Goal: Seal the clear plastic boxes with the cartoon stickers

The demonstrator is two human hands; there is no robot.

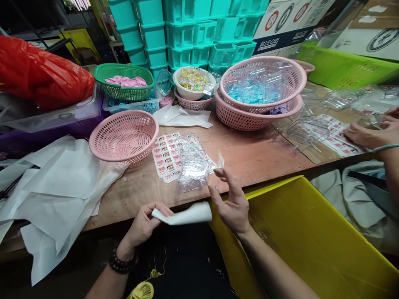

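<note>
My left hand (149,222) is closed on the near end of a curled white sheet of paper (190,216), just off the table's front edge. My right hand (232,201) is raised to the right of that sheet, thumb apart from the other fingers. A small whitish sticker-like piece (221,160) clings at its fingertips, slightly blurred. Beyond my hands, a row of nested clear plastic packs (193,168) lies on printed sticker sheets (166,155) with pink and orange pictures.
A pink basket (107,143) and loose white paper (59,187) are on the left. Stacked pink baskets (237,118) hold clear packs and blue pieces. A yellow bin (299,224) stands below the table edge. At right, another person's hands (370,133) work over sticker sheets.
</note>
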